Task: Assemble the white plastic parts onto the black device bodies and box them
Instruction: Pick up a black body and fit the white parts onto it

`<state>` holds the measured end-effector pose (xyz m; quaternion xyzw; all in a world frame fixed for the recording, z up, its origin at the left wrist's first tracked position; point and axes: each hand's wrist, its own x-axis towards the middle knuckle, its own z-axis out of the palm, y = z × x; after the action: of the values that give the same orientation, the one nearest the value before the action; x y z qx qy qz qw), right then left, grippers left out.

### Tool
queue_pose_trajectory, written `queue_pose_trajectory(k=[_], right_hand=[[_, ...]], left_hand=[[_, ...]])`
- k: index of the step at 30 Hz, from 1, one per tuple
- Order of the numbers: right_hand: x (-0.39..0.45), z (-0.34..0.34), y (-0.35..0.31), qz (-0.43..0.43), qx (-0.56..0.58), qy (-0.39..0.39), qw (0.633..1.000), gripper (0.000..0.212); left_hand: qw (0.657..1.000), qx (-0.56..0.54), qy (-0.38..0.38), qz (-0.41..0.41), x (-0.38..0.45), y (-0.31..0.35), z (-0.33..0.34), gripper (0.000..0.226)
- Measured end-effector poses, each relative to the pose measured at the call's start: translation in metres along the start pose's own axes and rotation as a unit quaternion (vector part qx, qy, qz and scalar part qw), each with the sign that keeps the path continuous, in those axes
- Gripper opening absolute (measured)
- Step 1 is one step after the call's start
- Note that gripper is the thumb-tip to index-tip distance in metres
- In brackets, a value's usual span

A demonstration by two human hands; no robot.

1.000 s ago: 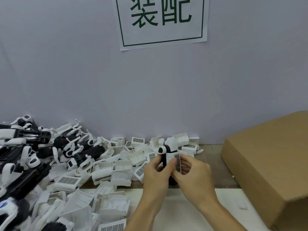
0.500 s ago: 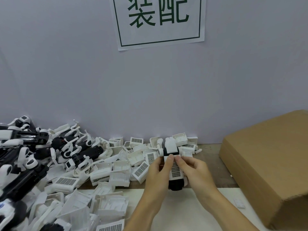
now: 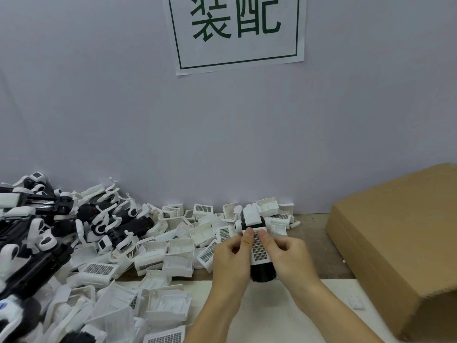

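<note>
- Both forearms come in from the near edge, angled inward, and meet at centre, just above the table.
- Left hand [image 3: 231, 256]: knuckles up, fingers curled round the left side of the black device body [image 3: 262, 272], thumb laid on the top left edge of the white grille part [image 3: 259, 246].
- Right hand [image 3: 288, 256]: mirrors it, fingers wrapped round the right side of the body, thumb on the grille part's top right edge.
- Both hands hold tight; neither is spread.
- White grille part sits on top of the body, grille face up, between the two thumbs. Can't tell if it's fully seated.
- The body's dark near end pokes out below the hands; its far end, with white fittings, shows past the thumbs.
- The held unit is at centre, over the line where bare wood meets the white mat [image 3: 272, 315].
- Pile of loose white parts [image 3: 178, 246] spreads left of the hands, along the wall.
- Heap of black device bodies [image 3: 37, 243] at far left.
- Cardboard box [image 3: 395, 238] on the right, well apart from the hands.
- Paper sign [image 3: 237, 30] with green characters on the wall above.
</note>
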<state>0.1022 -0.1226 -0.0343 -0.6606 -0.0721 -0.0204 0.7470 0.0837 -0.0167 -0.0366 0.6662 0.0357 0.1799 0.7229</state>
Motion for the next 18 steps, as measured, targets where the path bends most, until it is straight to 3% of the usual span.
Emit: queue_pose_trajectory(k=[4,7,13,18], right_hand=[[0.001,0.000,0.006,0.010,0.037,0.023,0.999,0.031],[0.003,-0.004,0.006,0.025,0.063,0.002,0.998,0.026],[0.006,-0.006,0.005,-0.043,-0.051,0.013,0.998,0.015],[0.005,-0.011,0.007,0.017,0.008,-0.005,1.000,0.022]], left_hand=[[0.997,-0.039,-0.060,-0.033,-0.001,0.000,0.002,0.028],[0.998,0.009,-0.054,-0.028,0.000,-0.003,0.001,0.026],[0.998,0.024,-0.030,-0.041,0.001,-0.004,-0.002,0.027],[0.992,-0.050,-0.070,-0.091,-0.001,0.000,0.001,0.022]])
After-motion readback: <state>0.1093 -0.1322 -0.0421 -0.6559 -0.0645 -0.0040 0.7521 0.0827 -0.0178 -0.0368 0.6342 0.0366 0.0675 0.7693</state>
